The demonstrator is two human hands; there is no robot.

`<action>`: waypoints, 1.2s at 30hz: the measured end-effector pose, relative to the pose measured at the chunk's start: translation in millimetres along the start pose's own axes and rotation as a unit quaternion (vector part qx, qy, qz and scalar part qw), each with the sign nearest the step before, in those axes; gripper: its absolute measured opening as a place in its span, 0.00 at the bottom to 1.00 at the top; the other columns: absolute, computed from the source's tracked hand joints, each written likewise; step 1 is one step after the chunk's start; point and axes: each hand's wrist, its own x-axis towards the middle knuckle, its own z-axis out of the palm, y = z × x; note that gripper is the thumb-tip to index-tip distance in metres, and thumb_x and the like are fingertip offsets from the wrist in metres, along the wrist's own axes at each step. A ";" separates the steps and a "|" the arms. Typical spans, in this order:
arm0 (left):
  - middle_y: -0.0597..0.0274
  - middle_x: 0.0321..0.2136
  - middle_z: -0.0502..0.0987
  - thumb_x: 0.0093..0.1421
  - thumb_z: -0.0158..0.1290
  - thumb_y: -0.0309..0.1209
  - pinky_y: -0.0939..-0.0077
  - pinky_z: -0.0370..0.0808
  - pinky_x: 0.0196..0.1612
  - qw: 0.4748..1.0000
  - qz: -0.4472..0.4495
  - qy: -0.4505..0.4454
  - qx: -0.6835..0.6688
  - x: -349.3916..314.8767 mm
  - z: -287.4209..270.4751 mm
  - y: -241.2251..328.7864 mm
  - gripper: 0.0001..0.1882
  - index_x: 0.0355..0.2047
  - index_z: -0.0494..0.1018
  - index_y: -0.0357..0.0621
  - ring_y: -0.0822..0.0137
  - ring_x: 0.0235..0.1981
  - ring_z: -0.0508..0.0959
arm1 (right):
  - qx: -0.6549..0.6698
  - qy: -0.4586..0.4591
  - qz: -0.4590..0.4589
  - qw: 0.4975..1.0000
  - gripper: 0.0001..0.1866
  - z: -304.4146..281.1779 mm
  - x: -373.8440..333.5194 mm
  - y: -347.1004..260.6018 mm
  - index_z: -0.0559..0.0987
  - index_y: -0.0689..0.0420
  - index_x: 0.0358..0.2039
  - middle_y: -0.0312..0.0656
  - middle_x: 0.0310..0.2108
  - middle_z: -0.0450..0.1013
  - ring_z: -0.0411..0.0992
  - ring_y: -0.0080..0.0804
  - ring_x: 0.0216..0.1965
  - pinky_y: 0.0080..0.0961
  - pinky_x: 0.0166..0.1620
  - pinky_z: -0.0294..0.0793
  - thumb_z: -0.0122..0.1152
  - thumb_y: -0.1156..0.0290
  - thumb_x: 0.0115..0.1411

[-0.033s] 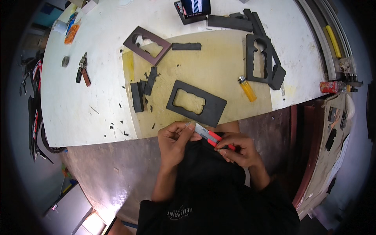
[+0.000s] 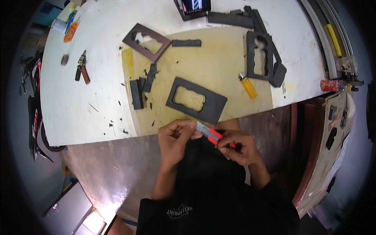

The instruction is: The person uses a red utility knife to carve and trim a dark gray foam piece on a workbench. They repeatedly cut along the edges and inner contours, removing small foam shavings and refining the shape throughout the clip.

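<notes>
Just in front of the table's near edge I hold a red and grey utility knife (image 2: pixel 208 132) with both hands. My right hand (image 2: pixel 239 148) is closed round its red handle end. The fingers of my left hand (image 2: pixel 175 138) pinch together at the blade end, and their tips hide the blade's point. Beyond the hands, a black foam block (image 2: pixel 214 106) with a wavy-edged cutout lies flat on the yellowish cutting mat (image 2: pixel 219 55), touched by neither hand. Dark foam offcuts (image 2: pixel 137 94) lie left of it.
A purplish-brown frame (image 2: pixel 144 50) and a foam strip (image 2: pixel 186 43) lie farther back. On the right are a yellow lighter (image 2: pixel 248 87) and another black foam frame (image 2: pixel 250 55). Keys (image 2: pixel 82 70) lie on the white table (image 2: pixel 98 113) at left; a phone (image 2: pixel 196 5) stands at the back.
The whole picture has shifted slightly, with the table things a little higher in view. Both hands keep nearly the same hold on the utility knife.
</notes>
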 end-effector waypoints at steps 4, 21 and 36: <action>0.50 0.31 0.83 0.65 0.56 0.21 0.76 0.85 0.38 1.000 -0.008 0.000 0.002 -4.6 -0.7 -8.7 0.08 0.40 0.78 0.25 0.70 0.31 0.83 | -0.017 0.005 -0.018 1.000 0.08 0.3 -5.9 10.2 0.80 0.63 0.35 0.42 0.33 0.78 0.74 0.23 0.30 0.19 0.32 0.70 0.63 0.86 0.55; 0.54 0.28 0.81 0.67 0.56 0.22 0.78 0.84 0.35 0.999 0.003 0.039 0.023 -2.3 -2.7 -11.4 0.07 0.36 0.77 0.27 0.73 0.28 0.82 | -0.038 -0.007 0.019 0.999 0.08 6.9 -3.8 3.0 0.77 0.65 0.40 0.47 0.38 0.78 0.76 0.19 0.28 0.17 0.29 0.74 0.66 0.81 0.61; 0.54 0.27 0.81 0.68 0.54 0.27 0.80 0.83 0.32 0.997 0.015 0.066 -0.030 0.7 1.3 -17.8 0.09 0.35 0.76 0.30 0.72 0.26 0.82 | 0.177 -0.004 -0.016 0.984 0.43 9.7 -11.9 2.4 0.66 0.66 0.59 0.52 0.49 0.75 0.77 0.26 0.38 0.21 0.35 0.76 0.83 0.72 0.45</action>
